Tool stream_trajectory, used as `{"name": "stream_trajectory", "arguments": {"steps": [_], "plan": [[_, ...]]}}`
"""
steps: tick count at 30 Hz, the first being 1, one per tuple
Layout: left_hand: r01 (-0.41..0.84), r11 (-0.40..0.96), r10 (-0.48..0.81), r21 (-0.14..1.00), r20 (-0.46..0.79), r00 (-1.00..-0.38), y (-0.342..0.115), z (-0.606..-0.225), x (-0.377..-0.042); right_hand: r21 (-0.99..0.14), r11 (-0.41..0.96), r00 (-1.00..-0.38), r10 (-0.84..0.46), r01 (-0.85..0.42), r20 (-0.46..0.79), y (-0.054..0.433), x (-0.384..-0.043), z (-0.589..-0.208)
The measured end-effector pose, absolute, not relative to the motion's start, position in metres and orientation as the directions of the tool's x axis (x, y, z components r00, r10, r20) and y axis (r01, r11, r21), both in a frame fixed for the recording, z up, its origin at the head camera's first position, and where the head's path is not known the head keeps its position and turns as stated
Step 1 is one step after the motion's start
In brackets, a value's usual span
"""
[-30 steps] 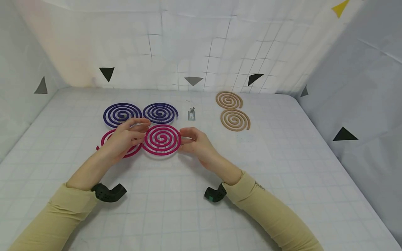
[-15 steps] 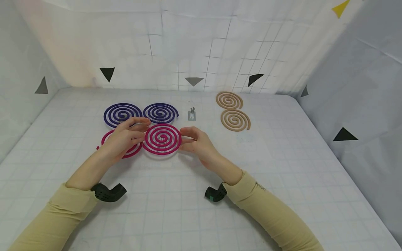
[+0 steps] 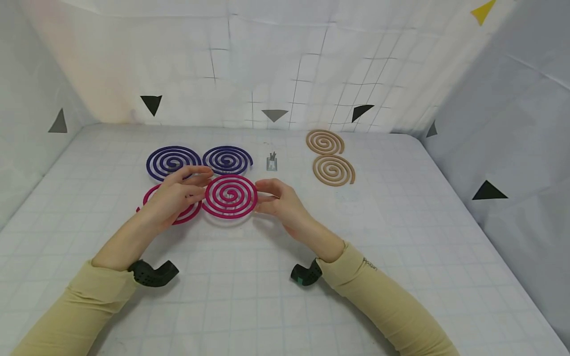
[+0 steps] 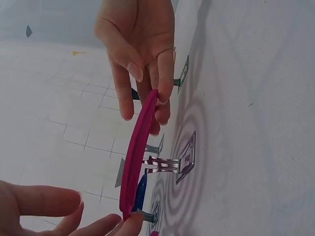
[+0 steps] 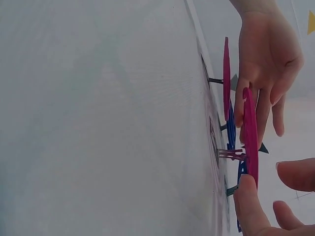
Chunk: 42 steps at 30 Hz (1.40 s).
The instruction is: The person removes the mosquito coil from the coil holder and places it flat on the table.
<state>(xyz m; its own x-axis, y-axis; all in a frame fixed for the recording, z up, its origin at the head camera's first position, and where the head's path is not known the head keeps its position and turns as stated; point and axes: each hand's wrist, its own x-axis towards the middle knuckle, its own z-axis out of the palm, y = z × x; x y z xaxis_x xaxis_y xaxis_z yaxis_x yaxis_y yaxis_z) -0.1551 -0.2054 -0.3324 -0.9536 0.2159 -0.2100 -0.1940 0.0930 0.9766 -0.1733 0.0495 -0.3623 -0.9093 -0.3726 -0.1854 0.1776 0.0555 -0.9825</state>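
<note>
A pink mosquito coil (image 3: 230,194) lies flat between my two hands, its shadow on the table below. My left hand (image 3: 175,198) touches its left edge with extended fingers; my right hand (image 3: 282,205) meets the right edge the same way. In the right wrist view, the right index finger (image 5: 247,201) supports the underside, while the thumb (image 5: 298,173) stays apart. A small metal stand (image 4: 163,165) rises from the table beneath the coil, its tips close to the middle. Another pink coil (image 3: 191,213) sits on the left, partly hidden by my left hand.
Two dark blue coils (image 3: 166,154) (image 3: 228,160) sit behind the pink ones. A bare metal stand (image 3: 272,162) is at the back centre. Two tan coils (image 3: 325,142) (image 3: 334,170) lie at the back right. White sheets (image 3: 285,59) enclose the table (image 3: 378,237).
The pink coil between my hands has risen slightly and tilted a little. Both hands stay in nearly the same place.
</note>
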Motion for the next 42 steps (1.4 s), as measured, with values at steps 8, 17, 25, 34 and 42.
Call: {"name": "stream_trajectory", "arguments": {"steps": [8,17,25,34,42], "plan": [[-0.194,0.093,0.212,0.976,-0.210,-0.954,-0.2051,-0.3322,-0.1549,-0.981,0.050,-0.908,-0.372,0.189,-0.194,0.0494,-0.1740,-0.3609],[-0.173,0.134,0.208,0.976,-0.199,-0.958,-0.2070,-0.3365,-0.1559,-0.982,0.041,-0.912,-0.364,0.185,-0.187,0.0501,-0.1750,-0.3603],[-0.136,0.203,0.190,0.970,-0.175,-0.966,-0.2058,-0.3387,-0.1567,-0.987,0.007,-0.925,-0.347,0.162,-0.155,0.0508,-0.1764,-0.3610],[-0.132,0.194,0.176,0.972,-0.167,-0.970,-0.2028,-0.3394,-0.1551,-0.988,-0.033,-0.935,-0.329,0.149,-0.130,0.0523,-0.1778,-0.3620],[-0.142,0.199,0.160,0.970,-0.175,-0.971,-0.2021,-0.3410,-0.1543,-0.987,-0.037,-0.938,-0.319,0.155,-0.136,0.0557,-0.1788,-0.3624]]}}
